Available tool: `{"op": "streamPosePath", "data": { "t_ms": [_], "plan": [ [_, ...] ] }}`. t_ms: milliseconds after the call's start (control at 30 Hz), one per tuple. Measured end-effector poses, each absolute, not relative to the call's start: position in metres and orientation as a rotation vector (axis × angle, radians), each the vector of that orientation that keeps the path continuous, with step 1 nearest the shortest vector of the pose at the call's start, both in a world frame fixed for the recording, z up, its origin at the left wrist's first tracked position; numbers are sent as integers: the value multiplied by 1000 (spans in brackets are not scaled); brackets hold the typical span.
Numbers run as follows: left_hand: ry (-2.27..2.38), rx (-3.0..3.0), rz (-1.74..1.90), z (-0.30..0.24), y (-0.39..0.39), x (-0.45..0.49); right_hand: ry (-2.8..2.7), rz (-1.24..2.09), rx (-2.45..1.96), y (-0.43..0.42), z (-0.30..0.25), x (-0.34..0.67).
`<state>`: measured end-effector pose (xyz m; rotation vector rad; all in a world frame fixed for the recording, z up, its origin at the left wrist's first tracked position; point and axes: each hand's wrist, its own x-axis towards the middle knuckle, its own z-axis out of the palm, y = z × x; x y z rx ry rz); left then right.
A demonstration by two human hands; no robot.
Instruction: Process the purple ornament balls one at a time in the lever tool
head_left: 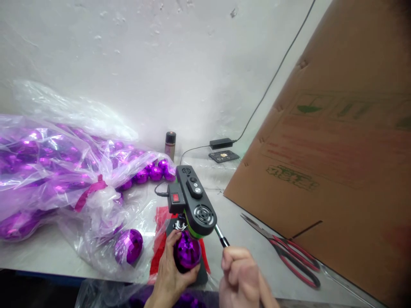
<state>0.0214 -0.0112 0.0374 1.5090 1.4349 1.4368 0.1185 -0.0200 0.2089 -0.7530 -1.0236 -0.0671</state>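
Observation:
My left hand point(171, 267) is wrapped round a shiny purple mirrored ball point(188, 252), holding it under the front end of a small black and green bench machine point(195, 201). A red rocker switch point(175, 197) sits on the machine's left side. My right hand point(240, 273) is closed on the black grip of a metal lever point(222, 236) that sticks out from the machine's right side. Beneath the machine, a red sheet point(157, 256) lies on the table. Where ball and machine meet is hidden.
Left lies a clear plastic bag point(99, 201) of purple balls, with one loose ball point(129, 247) before it. Red-handled scissors point(289, 252) rest on the right by a large cardboard box point(321, 162). A spray can point(170, 145) and power adapter point(221, 143) stand behind.

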Motion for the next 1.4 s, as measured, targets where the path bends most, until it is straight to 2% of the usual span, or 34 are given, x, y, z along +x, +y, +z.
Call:
{"op": "streamPosePath", "data": {
  "t_ms": [267, 433, 500, 633, 800, 933, 1100, 1267, 1400],
  "plan": [
    [1364, 1582, 1429, 27, -18, 0, -1150, 95, -840, -18, 249, 132],
    [1161, 1731, 1580, -28, -90, -35, -1191, 90, -850, -24, 239, 133],
    [1136, 1881, 1352, -56, -120, -48, -1189, 100, -855, -26, 236, 133],
    [1321, 2033, 647, -86, -141, -55, -1167, 116, -865, -26, 234, 133],
    [1358, 1872, 108, -66, -114, -25, -1162, 97, -831, -25, 235, 134],
    [1430, 1770, -95, -59, -83, -14, -1187, 69, -819, -25, 232, 136],
    [1447, 1762, -46, -66, -57, -17, -1155, 12, -804, -25, 229, 135],
    [1344, 1803, -26, -50, -80, -26, -1283, 81, -826, -25, 233, 146],
    [1241, 1846, 58, -24, -126, -64, -1281, 196, -950, -59, 178, 171]
  ]
}}
